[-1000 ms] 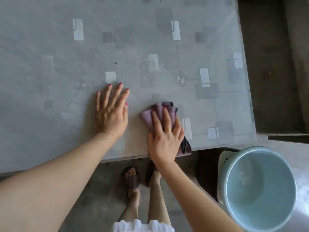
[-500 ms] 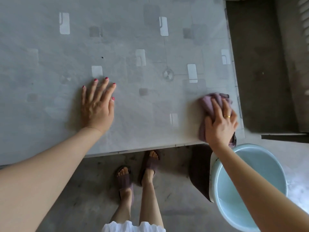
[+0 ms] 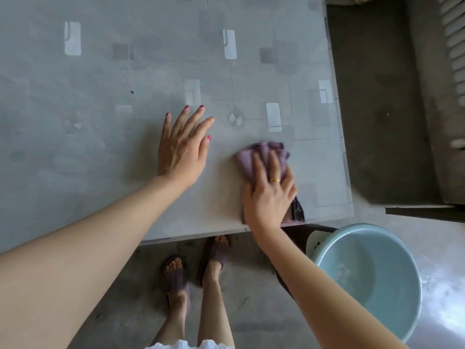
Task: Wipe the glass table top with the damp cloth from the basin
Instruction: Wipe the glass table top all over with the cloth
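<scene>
The glass table top (image 3: pixel 100 102) is grey with pale square patterns and fills the upper left of the view. My right hand (image 3: pixel 268 195) presses a crumpled purple cloth (image 3: pixel 261 153) flat on the glass near the front right corner, fingers spread over it. Part of the cloth hangs at the table's front edge. My left hand (image 3: pixel 183 144) lies palm down on the glass with fingers apart, just left of the cloth. The pale blue basin (image 3: pixel 372 278) stands on the floor below the table's right corner.
The table's front edge (image 3: pixel 191 236) runs just under my wrists and its right edge (image 3: pixel 337 102) borders a dark floor strip. My feet in sandals (image 3: pixel 196 268) stand on the concrete floor. A ribbed white object (image 3: pixel 453 46) sits at far right.
My right hand has slid the cloth back leftward from the table's right edge toward the left hand. The left hand stays flat on the glass.
</scene>
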